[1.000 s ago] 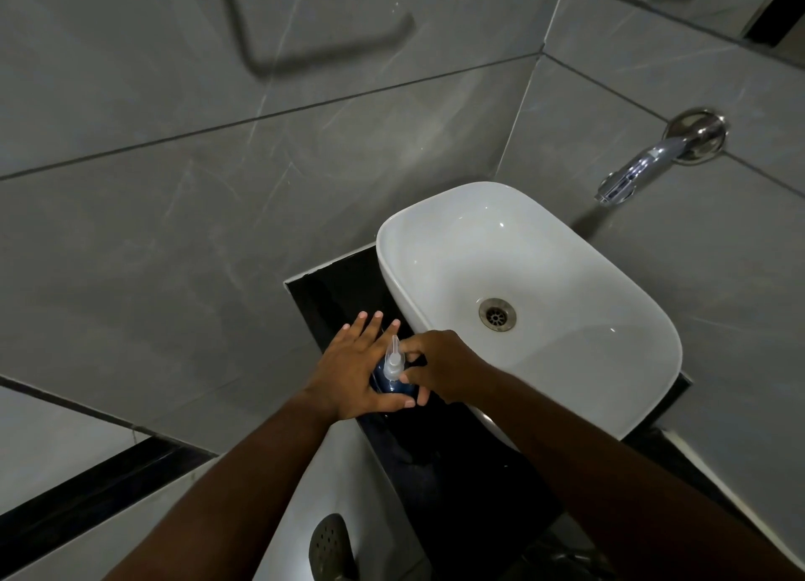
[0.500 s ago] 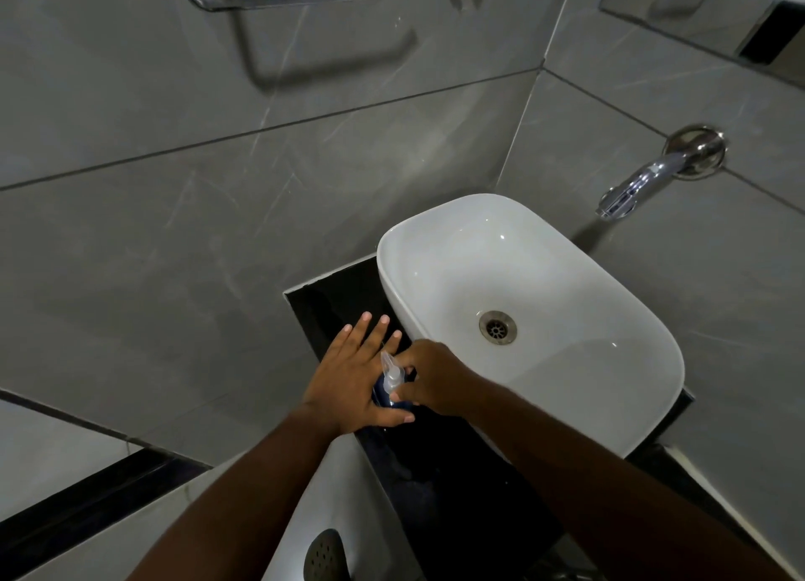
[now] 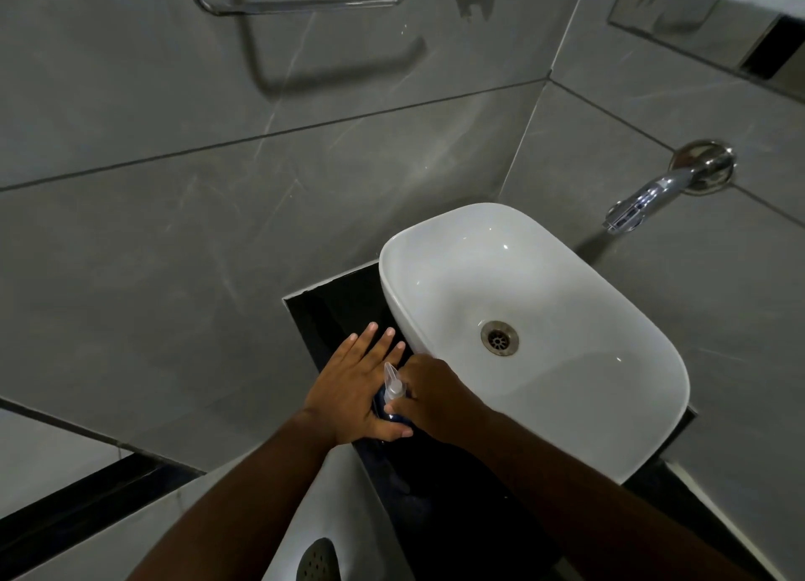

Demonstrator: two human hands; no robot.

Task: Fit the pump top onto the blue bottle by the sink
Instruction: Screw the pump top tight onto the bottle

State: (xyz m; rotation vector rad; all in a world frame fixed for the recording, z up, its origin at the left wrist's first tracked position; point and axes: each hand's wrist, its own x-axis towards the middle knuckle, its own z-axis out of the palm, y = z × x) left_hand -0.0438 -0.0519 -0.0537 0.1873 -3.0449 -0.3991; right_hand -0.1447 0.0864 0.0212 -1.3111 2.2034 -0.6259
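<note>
The blue bottle (image 3: 389, 410) stands on the black counter (image 3: 335, 306) just left of the white sink (image 3: 610, 406), mostly hidden between my hands. A clear pump top (image 3: 392, 383) sits on its neck, nozzle pointing away from me. My left hand (image 3: 355, 391) presses against the bottle's left side, thumb wrapped under its near side and fingers stretched out straight. My right hand (image 3: 435, 395) is closed around the base of the pump top at the bottle's neck.
A chrome tap (image 3: 653, 193) sticks out of the grey tiled wall over the sink's far end. A chrome towel bar (image 3: 305, 5) hangs on the wall above. A white fixture with a perforated grey patch (image 3: 318, 563) lies below the counter's left edge.
My right hand has turned over the pump top and covers more of the bottle. The nozzle has swung slightly. The view has tilted upward a little.
</note>
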